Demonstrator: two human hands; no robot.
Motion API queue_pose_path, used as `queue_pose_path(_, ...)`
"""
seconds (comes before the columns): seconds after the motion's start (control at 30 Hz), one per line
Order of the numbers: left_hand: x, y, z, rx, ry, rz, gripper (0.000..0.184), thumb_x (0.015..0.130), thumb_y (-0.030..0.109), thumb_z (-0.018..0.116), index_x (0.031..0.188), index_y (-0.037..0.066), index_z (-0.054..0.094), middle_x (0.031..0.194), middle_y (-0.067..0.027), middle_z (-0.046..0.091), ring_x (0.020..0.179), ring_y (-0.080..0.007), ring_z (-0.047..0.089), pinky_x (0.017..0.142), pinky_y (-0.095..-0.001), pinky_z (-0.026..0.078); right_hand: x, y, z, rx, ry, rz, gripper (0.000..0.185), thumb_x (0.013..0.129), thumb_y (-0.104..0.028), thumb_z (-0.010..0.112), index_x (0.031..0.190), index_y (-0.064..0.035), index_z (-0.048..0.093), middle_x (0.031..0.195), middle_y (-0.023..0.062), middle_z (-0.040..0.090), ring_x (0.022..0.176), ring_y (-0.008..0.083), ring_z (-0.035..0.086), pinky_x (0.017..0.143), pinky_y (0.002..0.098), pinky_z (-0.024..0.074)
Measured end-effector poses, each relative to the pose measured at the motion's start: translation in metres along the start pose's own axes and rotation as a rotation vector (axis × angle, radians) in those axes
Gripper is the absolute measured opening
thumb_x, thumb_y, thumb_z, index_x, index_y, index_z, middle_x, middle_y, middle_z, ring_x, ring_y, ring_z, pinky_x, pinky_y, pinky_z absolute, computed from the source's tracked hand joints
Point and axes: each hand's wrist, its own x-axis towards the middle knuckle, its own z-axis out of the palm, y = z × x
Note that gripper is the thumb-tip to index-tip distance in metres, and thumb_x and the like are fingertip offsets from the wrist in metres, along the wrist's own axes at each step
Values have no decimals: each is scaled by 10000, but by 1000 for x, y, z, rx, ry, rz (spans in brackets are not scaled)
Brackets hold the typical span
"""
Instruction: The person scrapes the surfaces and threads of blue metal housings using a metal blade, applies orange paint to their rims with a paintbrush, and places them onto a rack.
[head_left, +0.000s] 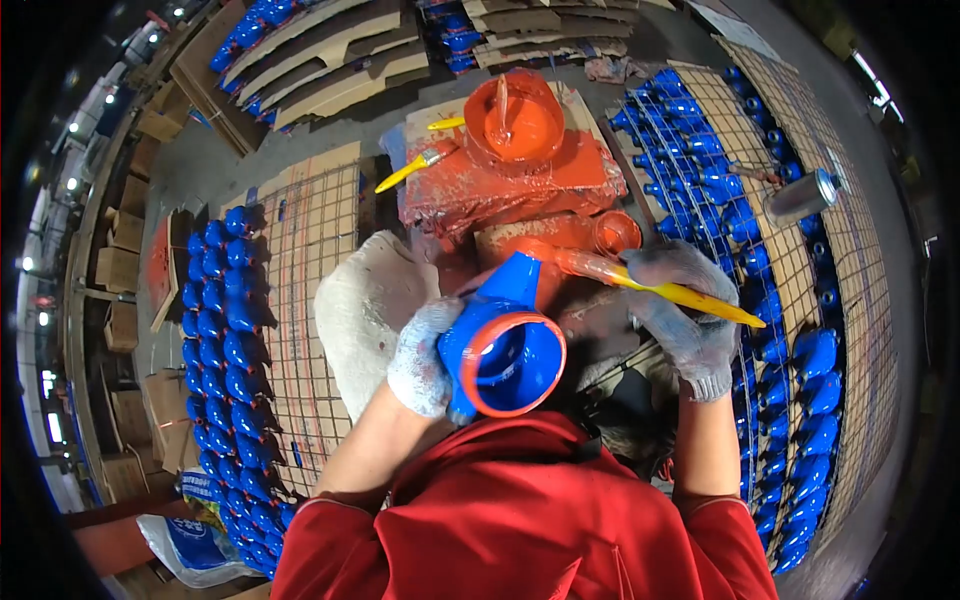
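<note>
My left hand [422, 358], in a grey-white glove, grips a blue part [505, 290] from its left side. The part's wide round opening has an orange-red rim and faces me; its narrow end points up and away. My right hand [690, 310], gloved too, is closed around a yellow-handled brush [700, 302]. The brush's orange-coated bristles touch the narrow end of the part. Beyond my hands, an open pot of orange-red paint [516, 122] stands on a paint-covered block [510, 185]. A small orange cup [616, 233] sits in front of the block.
Another yellow-handled brush [405, 172] lies left of the pot. Rows of blue parts [225, 340] rest at the left beside a wire grid [310, 300]. More blue parts [815, 400] line the right side, with a metal can [803, 197] there. Cardboard sheets [330, 60] are stacked behind.
</note>
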Motion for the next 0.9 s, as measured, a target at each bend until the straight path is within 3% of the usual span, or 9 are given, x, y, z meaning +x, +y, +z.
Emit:
queue_pose_path(0.17, 8, -19, 14, -333, -479, -194, 542, 921, 469, 501, 1394, 222, 414, 1156, -187, 551, 792, -388, 582, 454, -324, 469, -9, 35, 13, 524, 166, 140, 231, 653, 1, 692, 882, -13, 668, 922, 139, 653, 869, 262, 630, 848, 387, 500)
queue_pose_path(0.37, 18, -22, 0, -344, -645, -345, 636, 905, 512, 493, 1402, 128, 390, 1250, -220, 548, 837, -417, 605, 455, -360, 475, -15, 52, 19, 715, 301, 437, 270, 749, -7, 687, 1015, 0, 639, 1001, 104, 649, 931, 201, 624, 862, 324, 498)
queue_pose_path(0.4, 40, -40, -9, -420, -976, -222, 617, 925, 553, 414, 1359, 116, 455, 1071, -217, 579, 754, -341, 617, 399, -336, 461, -12, 50, 17, 713, 301, 442, 270, 749, -7, 687, 1015, 0, 639, 1001, 104, 649, 931, 201, 624, 862, 324, 498)
queue_pose_path(0.47, 10, -19, -10, -194, -365, -149, 635, 945, 526, 422, 1341, 29, 441, 1250, -195, 570, 1066, -392, 596, 735, -499, 561, -7, 45, 13, 724, 321, 432, 294, 765, -12, 698, 1050, 7, 627, 1027, 112, 650, 961, 209, 625, 845, 326, 514)
queue_pose_path(0.53, 5, -17, -5, 33, -113, 50, 637, 935, 545, 444, 1338, 53, 445, 1279, -172, 555, 1230, -324, 507, 1083, -470, 373, -7, 45, 10, 721, 342, 391, 310, 775, -11, 697, 1075, 11, 622, 1035, 116, 649, 961, 210, 629, 838, 333, 525)
queue_pose_path(0.63, 17, -4, 28, -54, -213, 183, 683, 918, 562, 467, 1338, 23, 434, 1280, -165, 556, 1173, -331, 555, 1004, -475, 460, -5, 32, 5, 665, 399, 369, 304, 787, -21, 703, 1080, 7, 629, 1041, 108, 656, 927, 194, 640, 850, 305, 517)
queue_pose_path(0.73, 43, 1, 5, -143, -273, -193, 654, 909, 530, 525, 1324, 30, 452, 1250, -178, 577, 1114, -297, 601, 935, -490, 513, 5, 13, 2, 513, 292, 438, 280, 798, -56, 712, 1063, 3, 643, 1010, 87, 672, 915, 170, 639, 848, 285, 511)
queue_pose_path(0.8, 41, -10, 15, 276, 48, -17, 688, 891, 546, 556, 1317, 17, 452, 1238, -146, 574, 1122, -253, 585, 989, -419, 475, 9, 14, 1, 423, 249, 452, 269, 808, -78, 710, 1057, 3, 649, 999, 77, 677, 906, 150, 636, 837, 275, 508)
queue_pose_path(0.9, 45, -12, 4, 614, -60, 132, 708, 816, 484, 691, 1305, 28, 460, 1236, -116, 559, 1109, -239, 573, 975, -368, 464, 11, 12, -4, 223, 136, 513, 247, 841, -133, 691, 1047, -2, 656, 981, 66, 685, 881, 108, 626, 799, 260, 501)
